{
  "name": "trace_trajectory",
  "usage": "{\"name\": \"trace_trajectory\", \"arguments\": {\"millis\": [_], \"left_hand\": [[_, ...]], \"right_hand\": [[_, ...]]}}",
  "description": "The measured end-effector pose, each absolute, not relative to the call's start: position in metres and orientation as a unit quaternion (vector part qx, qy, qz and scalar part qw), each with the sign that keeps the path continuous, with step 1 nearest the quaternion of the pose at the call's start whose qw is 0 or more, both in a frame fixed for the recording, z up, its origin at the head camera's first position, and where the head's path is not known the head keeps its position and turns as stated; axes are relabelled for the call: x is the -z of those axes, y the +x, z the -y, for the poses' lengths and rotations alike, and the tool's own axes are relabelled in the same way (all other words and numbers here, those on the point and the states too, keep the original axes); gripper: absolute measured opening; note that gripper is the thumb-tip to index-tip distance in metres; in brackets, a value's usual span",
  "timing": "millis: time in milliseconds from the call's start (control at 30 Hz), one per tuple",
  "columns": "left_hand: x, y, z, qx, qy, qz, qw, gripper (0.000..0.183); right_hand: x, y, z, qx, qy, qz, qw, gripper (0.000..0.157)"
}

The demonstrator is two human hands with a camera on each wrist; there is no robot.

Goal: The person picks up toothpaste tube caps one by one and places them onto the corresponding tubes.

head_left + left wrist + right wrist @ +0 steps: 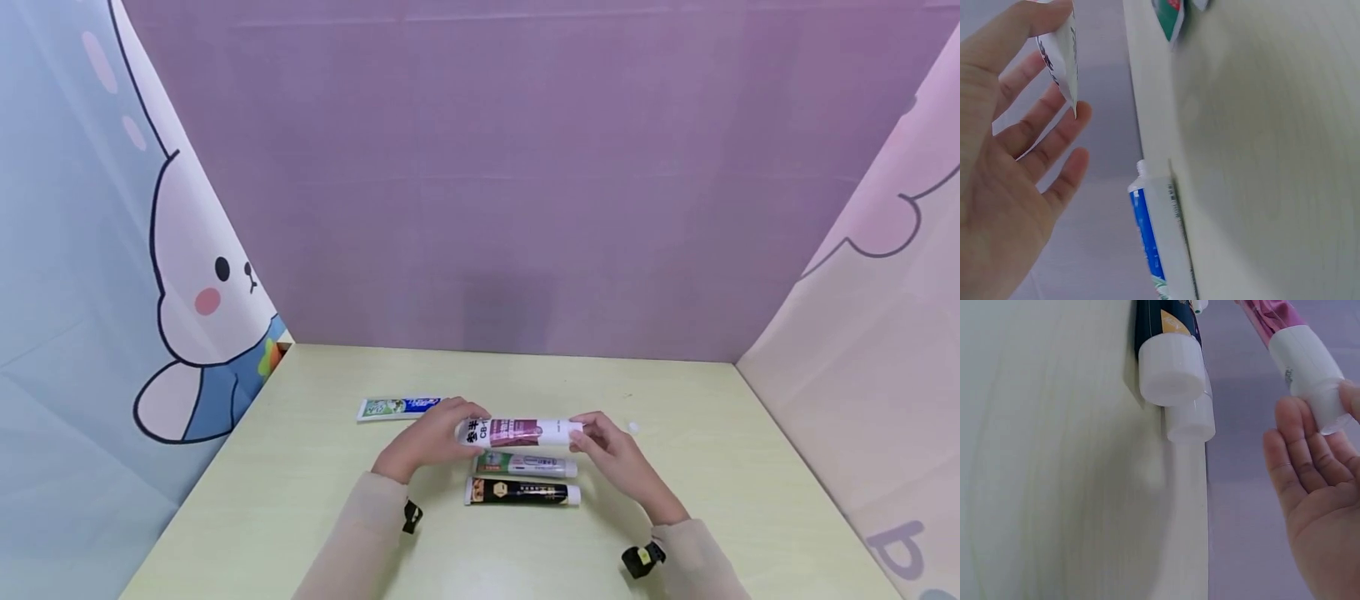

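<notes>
1. Head view shows four squeeze tubes; one white-and-magenta plastic tube (517, 432) is held up; one blue, green and white tube (397, 407), one green-and-silver tube (528, 465) with a white cap and one black tube (521, 492) with gold marks and a white cap lie on the pale yellow-green tabletop (247, 517); one small white round piece (633, 427) lies beyond the right hand (617, 457).

2. Two hands reach in from beige sleeves (356, 533); the left hand (441, 435) is clamped on the flat end of the white-and-magenta tube, thumb in front, its lower fingers spread apart; the right hand pinches the capped end between thumb and fingers, the fingers side by side.

3. The held tube is roughly level above the tabletop, between both hands, near the green-and-silver tube.

4. All four tubes are opaque; their contents cannot be told; the blue one's white threaded nozzle shows in the left wrist view.
</notes>
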State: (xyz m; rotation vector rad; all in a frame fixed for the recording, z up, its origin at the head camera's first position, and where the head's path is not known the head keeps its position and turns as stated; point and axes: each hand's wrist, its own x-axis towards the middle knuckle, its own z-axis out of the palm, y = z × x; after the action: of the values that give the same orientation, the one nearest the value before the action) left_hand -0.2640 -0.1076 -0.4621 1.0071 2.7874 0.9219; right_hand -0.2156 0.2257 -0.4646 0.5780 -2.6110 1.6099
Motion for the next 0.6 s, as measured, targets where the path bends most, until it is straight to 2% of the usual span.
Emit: {"name": "trace_trajectory", "arguments": {"millis": [167,600], "left_hand": [[0.47,-0.27,0.105,-0.288,0.325,-0.901,0.015,0.051],[0.479,-0.278,0.1,-0.294,0.308,-0.904,0.022,0.051]], "right_hand": [[0.466,-0.218,-0.229,-0.516,0.187,0.835,-0.029,0.034],[0.471,-0.228,-0.231,-0.456,0.159,0.876,-0.008,0.033]]}}
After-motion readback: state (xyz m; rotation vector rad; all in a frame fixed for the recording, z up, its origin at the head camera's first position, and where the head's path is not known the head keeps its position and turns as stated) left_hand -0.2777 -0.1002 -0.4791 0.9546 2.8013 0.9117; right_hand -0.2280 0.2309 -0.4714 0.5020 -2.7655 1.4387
